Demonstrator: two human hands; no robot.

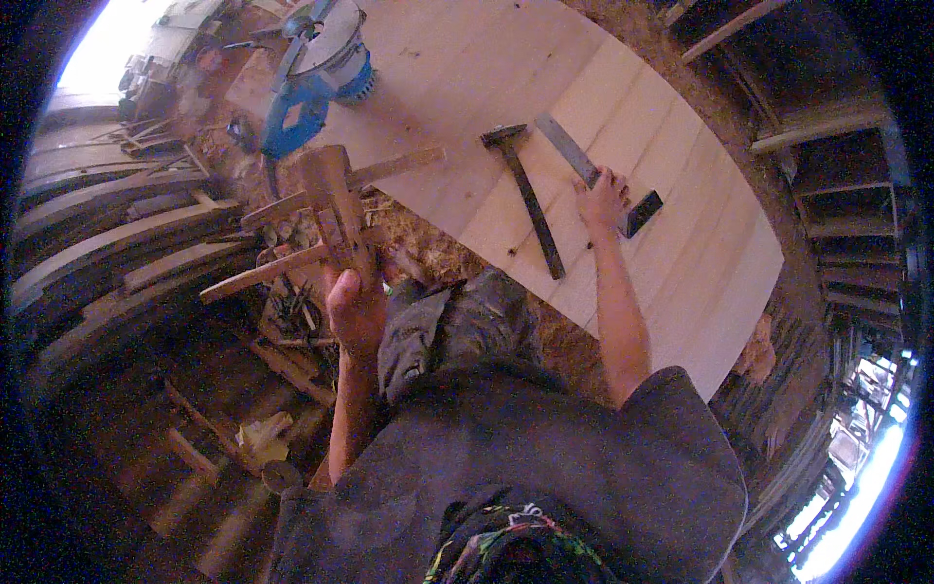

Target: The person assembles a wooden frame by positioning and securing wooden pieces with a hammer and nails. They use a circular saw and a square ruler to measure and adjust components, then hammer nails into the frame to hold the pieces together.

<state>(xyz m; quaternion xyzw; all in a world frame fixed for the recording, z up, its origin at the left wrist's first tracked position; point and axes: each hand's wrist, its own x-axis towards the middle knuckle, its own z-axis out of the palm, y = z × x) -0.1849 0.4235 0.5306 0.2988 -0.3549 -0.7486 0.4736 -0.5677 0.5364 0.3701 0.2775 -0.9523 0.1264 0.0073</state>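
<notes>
In my left hand is a wooden marking gauge, a block with thin wooden bars through it, raised beside the near left edge of a pale plank panel. My fingers wrap round its lower end. My right hand is closed over a try square on the panel. Its metal blade points away to the far left, and its dark stock shows just right of the hand. Left of the square lies a hammer, head at the far end, its dark handle slanting toward me.
A blue power tool with a round pale housing stands at the panel's far left. Curved timbers are stacked along the left. Shavings cover the ground below the panel, and wooden framing stands at the right.
</notes>
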